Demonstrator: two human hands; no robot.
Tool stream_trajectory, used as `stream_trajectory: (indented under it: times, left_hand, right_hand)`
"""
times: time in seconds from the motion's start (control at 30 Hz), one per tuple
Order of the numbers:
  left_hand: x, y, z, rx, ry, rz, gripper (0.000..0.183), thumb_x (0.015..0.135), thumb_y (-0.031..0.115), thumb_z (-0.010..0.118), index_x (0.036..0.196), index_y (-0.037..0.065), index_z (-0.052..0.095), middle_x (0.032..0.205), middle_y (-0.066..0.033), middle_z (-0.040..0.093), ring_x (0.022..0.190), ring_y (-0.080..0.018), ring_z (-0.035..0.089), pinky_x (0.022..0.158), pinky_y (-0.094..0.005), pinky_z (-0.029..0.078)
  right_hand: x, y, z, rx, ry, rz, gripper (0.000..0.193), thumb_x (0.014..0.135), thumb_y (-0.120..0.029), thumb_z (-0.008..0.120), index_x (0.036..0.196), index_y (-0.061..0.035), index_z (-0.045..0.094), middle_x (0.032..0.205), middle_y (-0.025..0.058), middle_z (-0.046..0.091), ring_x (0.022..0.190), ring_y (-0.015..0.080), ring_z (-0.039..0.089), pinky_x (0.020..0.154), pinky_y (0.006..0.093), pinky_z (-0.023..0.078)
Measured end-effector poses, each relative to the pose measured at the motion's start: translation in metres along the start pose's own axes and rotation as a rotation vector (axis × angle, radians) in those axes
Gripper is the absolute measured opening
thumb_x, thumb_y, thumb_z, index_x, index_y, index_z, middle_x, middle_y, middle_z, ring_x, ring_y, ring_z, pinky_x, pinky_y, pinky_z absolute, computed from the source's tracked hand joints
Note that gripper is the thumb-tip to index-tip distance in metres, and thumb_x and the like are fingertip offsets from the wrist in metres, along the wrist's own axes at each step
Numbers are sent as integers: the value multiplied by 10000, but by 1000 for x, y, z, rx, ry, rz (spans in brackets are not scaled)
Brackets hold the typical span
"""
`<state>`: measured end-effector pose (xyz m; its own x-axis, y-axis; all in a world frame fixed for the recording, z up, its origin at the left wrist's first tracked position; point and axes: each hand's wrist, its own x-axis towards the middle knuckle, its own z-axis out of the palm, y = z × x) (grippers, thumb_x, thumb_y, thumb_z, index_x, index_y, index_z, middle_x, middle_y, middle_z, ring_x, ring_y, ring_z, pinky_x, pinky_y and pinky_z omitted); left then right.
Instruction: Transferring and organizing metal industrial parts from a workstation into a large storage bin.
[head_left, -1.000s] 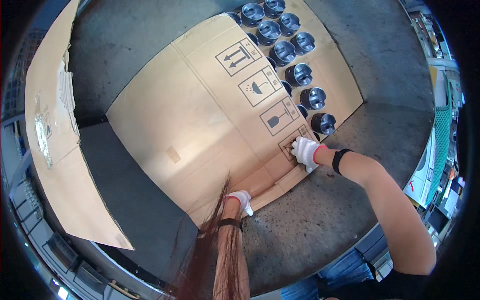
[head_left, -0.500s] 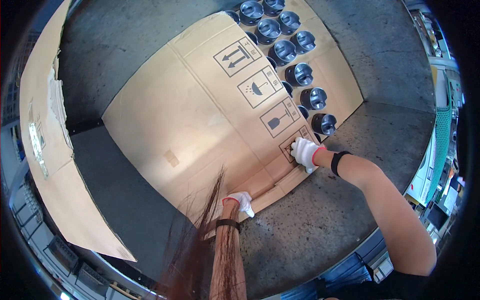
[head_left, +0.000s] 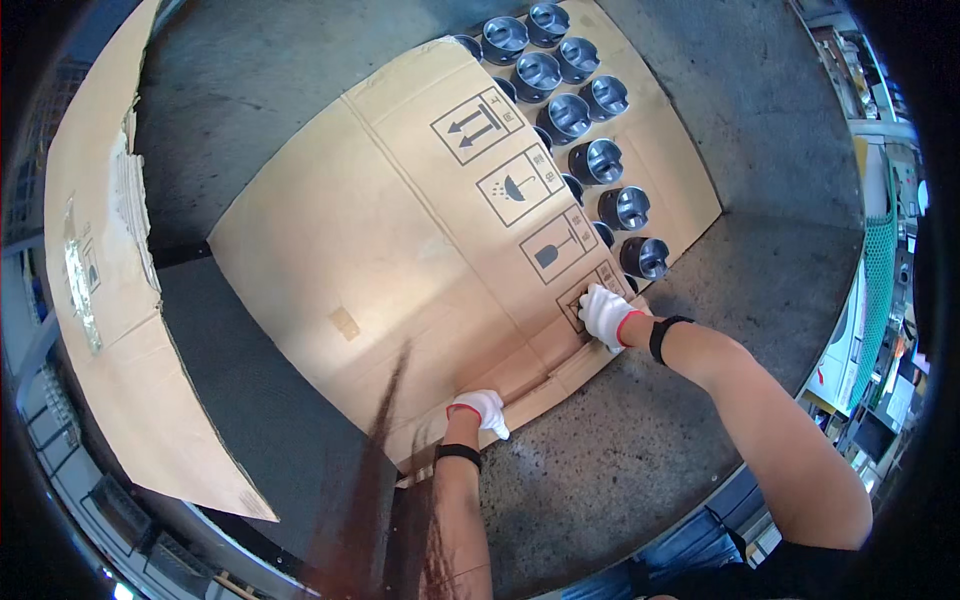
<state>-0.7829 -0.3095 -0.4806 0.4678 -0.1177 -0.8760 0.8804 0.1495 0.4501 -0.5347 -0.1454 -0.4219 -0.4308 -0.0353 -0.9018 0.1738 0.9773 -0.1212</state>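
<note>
Cardboard sheet [head_left: 330, 235], one: near edge clasped in my left grip [head_left: 484, 411] and right grip [head_left: 606, 316]. Dark metal cylinders [head_left: 602, 162], several: partly covered.

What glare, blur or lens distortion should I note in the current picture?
Head view: fisheye bending bows the cardboard sheet's edges, and the corners go black; head view: a soft bright patch washes that sheet; head view: dark hair is blurred at lower left of centre; head view: the left hand and right hand look fairly clear.
</note>
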Motion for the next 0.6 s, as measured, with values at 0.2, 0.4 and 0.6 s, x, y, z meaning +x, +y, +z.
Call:
stream_trajectory:
  times: [0.2, 0.4, 0.6]
  left_hand:
    - [5, -2, 6, -7, 37, -13, 703, 675, 461, 910, 1220, 56, 727, 1272, -140, 708, 1173, -350, 675, 993, -473, 545]
    - [13, 3, 0, 36, -8, 11, 699, 666, 427, 925, 1206, 29, 727, 1266, -143, 710, 1151, -359, 686, 965, -474, 561]
    - [21, -7, 18, 7, -2, -44, 680, 670, 426, 910, 1231, 89, 722, 1250, -133, 717, 1154, -350, 681, 969, -462, 555]
  right_hand:
    - [-1, -8, 3, -57, 31, 17, 258, 861, -305, 704, 1058, -163, 792, 1080, -30, 721, 1069, 219, 634, 837, 400, 437]
    - [-6, -4, 1, -73, -24, -3, 270, 855, -301, 704, 1055, -145, 794, 1062, 2, 728, 1070, 231, 638, 841, 407, 438]
    - [7, -12, 5, -84, -32, 2, 412, 767, -396, 782, 1064, -109, 790, 1074, 38, 720, 1062, 241, 625, 848, 393, 427]
